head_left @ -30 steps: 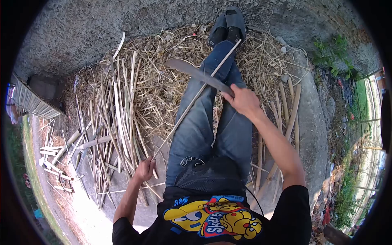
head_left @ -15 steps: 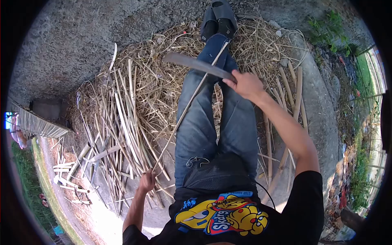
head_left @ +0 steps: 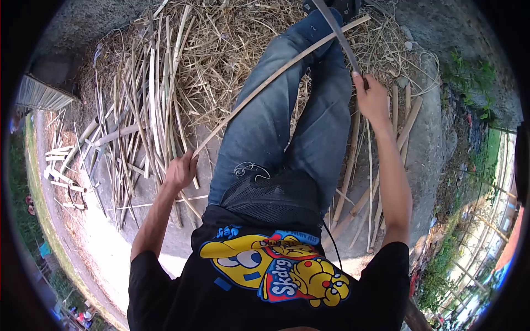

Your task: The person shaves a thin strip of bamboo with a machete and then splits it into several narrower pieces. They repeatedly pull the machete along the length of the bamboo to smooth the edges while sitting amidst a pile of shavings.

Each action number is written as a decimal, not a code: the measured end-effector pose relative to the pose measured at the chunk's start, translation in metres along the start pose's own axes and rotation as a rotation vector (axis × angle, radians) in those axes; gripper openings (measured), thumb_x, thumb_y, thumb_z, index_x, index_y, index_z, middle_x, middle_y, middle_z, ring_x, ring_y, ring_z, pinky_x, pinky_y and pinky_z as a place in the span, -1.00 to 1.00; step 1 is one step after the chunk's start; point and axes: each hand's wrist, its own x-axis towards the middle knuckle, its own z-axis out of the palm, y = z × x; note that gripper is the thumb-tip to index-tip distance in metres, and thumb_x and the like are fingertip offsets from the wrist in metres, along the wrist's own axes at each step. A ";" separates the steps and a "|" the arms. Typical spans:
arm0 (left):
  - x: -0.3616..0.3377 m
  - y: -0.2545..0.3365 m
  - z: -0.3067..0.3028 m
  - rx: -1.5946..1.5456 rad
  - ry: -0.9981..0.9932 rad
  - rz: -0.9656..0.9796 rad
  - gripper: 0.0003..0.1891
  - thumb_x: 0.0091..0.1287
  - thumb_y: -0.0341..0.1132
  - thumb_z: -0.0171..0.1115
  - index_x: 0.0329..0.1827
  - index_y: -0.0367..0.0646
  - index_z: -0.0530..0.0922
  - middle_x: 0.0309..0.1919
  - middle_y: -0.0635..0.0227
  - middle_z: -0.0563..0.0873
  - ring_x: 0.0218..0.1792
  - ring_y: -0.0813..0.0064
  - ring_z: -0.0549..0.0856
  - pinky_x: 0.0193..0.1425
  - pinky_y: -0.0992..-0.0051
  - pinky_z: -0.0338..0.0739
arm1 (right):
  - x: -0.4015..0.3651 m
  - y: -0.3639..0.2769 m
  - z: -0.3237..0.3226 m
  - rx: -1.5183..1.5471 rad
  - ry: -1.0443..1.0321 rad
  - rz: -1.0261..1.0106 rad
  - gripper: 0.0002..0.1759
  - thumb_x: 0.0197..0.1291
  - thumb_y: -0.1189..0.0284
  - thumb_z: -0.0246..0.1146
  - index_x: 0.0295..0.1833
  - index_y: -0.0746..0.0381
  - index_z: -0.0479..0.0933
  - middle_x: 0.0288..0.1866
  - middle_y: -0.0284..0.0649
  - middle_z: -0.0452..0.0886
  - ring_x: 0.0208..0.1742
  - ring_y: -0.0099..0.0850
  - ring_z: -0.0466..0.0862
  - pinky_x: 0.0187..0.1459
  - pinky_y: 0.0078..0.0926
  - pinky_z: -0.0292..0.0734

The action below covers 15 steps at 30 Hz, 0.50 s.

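Now a bamboo strip point(head_left: 259, 91) is laid over the legs point(head_left: 259, 138), its near end clamped in the left hand point(head_left: 181, 170) beside them. The knife point(head_left: 345, 49), clenched in the right hand point(head_left: 371, 96), has been swept beyond the knees to the strip's far tip; a shaving pass seems done.

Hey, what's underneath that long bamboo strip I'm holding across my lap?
Under the bamboo strip are your jeans-clad legs and, nearer the left hand, dry straw. The blade in the right hand crosses it near the far end. Ground beneath your legs is hidden.
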 end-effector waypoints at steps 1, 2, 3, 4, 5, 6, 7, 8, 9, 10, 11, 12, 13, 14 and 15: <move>0.009 0.014 -0.007 -0.023 -0.021 0.002 -0.79 0.56 -0.26 0.11 -0.19 -0.23 0.48 -0.56 -0.11 0.62 -0.43 -0.28 0.65 -0.35 -0.06 0.47 | -0.010 -0.009 0.022 0.060 -0.028 -0.067 -0.40 0.49 -0.06 0.19 -0.20 0.35 0.58 -0.52 0.10 0.61 -0.44 0.12 0.67 -0.35 -0.04 0.49; 0.018 0.029 -0.015 -0.047 -0.038 0.004 -0.76 0.58 -0.25 0.09 -0.21 -0.26 0.50 -0.55 -0.12 0.62 -0.42 -0.26 0.65 -0.31 -0.03 0.48 | -0.021 -0.024 0.039 0.072 -0.057 -0.100 -0.39 0.49 -0.08 0.17 -0.17 0.35 0.59 -0.48 0.15 0.64 -0.36 0.17 0.71 -0.32 -0.01 0.53; 0.027 0.047 -0.027 -0.046 -0.032 0.003 -0.76 0.58 -0.25 0.09 -0.21 -0.26 0.50 -0.55 -0.12 0.62 -0.42 -0.26 0.65 -0.31 -0.03 0.48 | -0.032 -0.040 0.049 0.108 -0.190 -0.123 -0.35 0.49 -0.12 0.14 -0.13 0.36 0.60 -0.46 0.16 0.67 -0.31 0.19 0.72 -0.28 0.00 0.59; 0.033 0.064 -0.039 -0.171 -0.117 0.050 -0.71 0.60 -0.23 0.06 -0.23 -0.29 0.51 -0.54 -0.12 0.61 -0.39 -0.23 0.65 -0.27 0.01 0.49 | -0.046 -0.055 0.061 0.048 -0.252 -0.166 -0.33 0.48 -0.15 0.11 -0.06 0.34 0.59 -0.43 0.14 0.69 -0.28 0.20 0.74 -0.26 0.03 0.64; 0.035 0.071 -0.046 -0.299 -0.203 0.095 -0.65 0.62 -0.21 0.03 -0.25 -0.33 0.53 -0.52 -0.13 0.60 -0.37 -0.20 0.65 -0.23 0.06 0.49 | -0.055 -0.070 0.068 -0.080 -0.331 -0.246 -0.34 0.46 -0.19 0.11 -0.02 0.29 0.56 -0.41 0.12 0.71 -0.27 0.21 0.74 -0.25 0.10 0.67; 0.034 0.071 -0.050 -0.301 -0.204 0.087 -0.65 0.62 -0.21 0.03 -0.25 -0.33 0.53 -0.52 -0.13 0.60 -0.37 -0.20 0.65 -0.23 0.06 0.49 | -0.062 -0.089 0.067 -0.152 -0.314 -0.325 -0.34 0.43 -0.22 0.12 -0.01 0.25 0.55 -0.40 0.10 0.72 -0.27 0.21 0.75 -0.26 0.14 0.67; 0.034 0.068 -0.053 -0.333 -0.240 0.063 -0.61 0.64 -0.18 0.00 -0.28 -0.35 0.54 -0.53 -0.11 0.59 -0.38 -0.17 0.63 -0.21 0.10 0.49 | -0.062 -0.092 0.069 -0.169 -0.328 -0.349 -0.35 0.42 -0.22 0.13 0.01 0.23 0.56 -0.38 0.10 0.72 -0.26 0.22 0.74 -0.25 0.13 0.66; 0.032 0.065 -0.054 -0.364 -0.276 0.039 -0.56 0.66 -0.16 -0.03 -0.31 -0.37 0.54 -0.53 -0.10 0.57 -0.39 -0.13 0.61 -0.20 0.15 0.48 | -0.059 -0.094 0.072 -0.187 -0.343 -0.373 -0.36 0.42 -0.22 0.15 0.04 0.21 0.57 -0.36 0.09 0.72 -0.25 0.23 0.73 -0.23 0.12 0.65; 0.027 0.056 -0.057 -0.348 -0.330 -0.010 -0.54 0.67 -0.13 -0.04 -0.30 -0.36 0.53 -0.56 -0.04 0.54 -0.47 -0.04 0.54 -0.24 0.16 0.45 | -0.049 -0.088 0.073 -0.202 -0.278 -0.358 -0.37 0.43 -0.20 0.15 0.01 0.23 0.57 -0.38 0.09 0.71 -0.26 0.21 0.73 -0.25 0.10 0.64; 0.021 0.048 -0.058 -0.354 -0.331 -0.016 -0.54 0.67 -0.13 -0.04 -0.30 -0.36 0.53 -0.56 -0.04 0.54 -0.47 -0.04 0.54 -0.24 0.16 0.45 | -0.031 -0.076 0.071 -0.219 -0.214 -0.344 -0.38 0.44 -0.18 0.16 -0.01 0.24 0.58 -0.40 0.09 0.70 -0.26 0.20 0.73 -0.26 0.07 0.63; 0.014 0.041 -0.057 -0.384 -0.333 -0.018 -0.53 0.67 -0.11 -0.04 -0.31 -0.36 0.51 -0.57 -0.02 0.52 -0.48 0.03 0.52 -0.25 0.16 0.44 | -0.008 -0.059 0.068 -0.171 -0.165 -0.261 -0.35 0.47 -0.18 0.10 -0.06 0.27 0.58 -0.40 0.13 0.70 -0.26 0.21 0.73 -0.25 0.09 0.63; 0.009 0.037 -0.054 -0.417 -0.330 -0.019 -0.52 0.68 -0.10 -0.04 -0.32 -0.36 0.50 -0.59 0.01 0.50 -0.50 0.09 0.49 -0.27 0.16 0.43 | 0.013 -0.046 0.063 -0.126 -0.114 -0.182 -0.33 0.50 -0.18 0.05 -0.10 0.30 0.57 -0.41 0.17 0.69 -0.26 0.21 0.73 -0.24 0.12 0.63; 0.014 0.047 -0.056 -0.424 -0.369 -0.006 -0.50 0.67 -0.06 -0.04 -0.32 -0.36 0.49 -0.59 0.03 0.49 -0.51 0.16 0.49 -0.27 0.15 0.42 | 0.027 -0.040 0.058 -0.143 -0.126 -0.187 -0.32 0.51 -0.17 0.04 -0.12 0.31 0.58 -0.41 0.19 0.69 -0.26 0.22 0.72 -0.23 0.12 0.62; 0.018 0.049 -0.054 -0.436 -0.364 -0.010 -0.50 0.67 -0.06 -0.04 -0.32 -0.36 0.49 -0.59 0.03 0.49 -0.51 0.16 0.49 -0.27 0.15 0.42 | 0.034 -0.040 0.053 -0.160 -0.137 -0.188 -0.32 0.52 -0.16 0.03 -0.14 0.32 0.58 -0.42 0.20 0.68 -0.25 0.23 0.72 -0.22 0.13 0.60; 0.023 0.050 -0.051 -0.450 -0.386 -0.018 -0.49 0.67 -0.05 -0.04 -0.33 -0.36 0.48 -0.59 0.04 0.49 -0.51 0.18 0.49 -0.28 0.15 0.42 | 0.034 -0.049 0.051 -0.185 -0.156 -0.177 -0.32 0.51 -0.17 0.04 -0.16 0.32 0.57 -0.42 0.20 0.68 -0.25 0.23 0.72 -0.22 0.14 0.60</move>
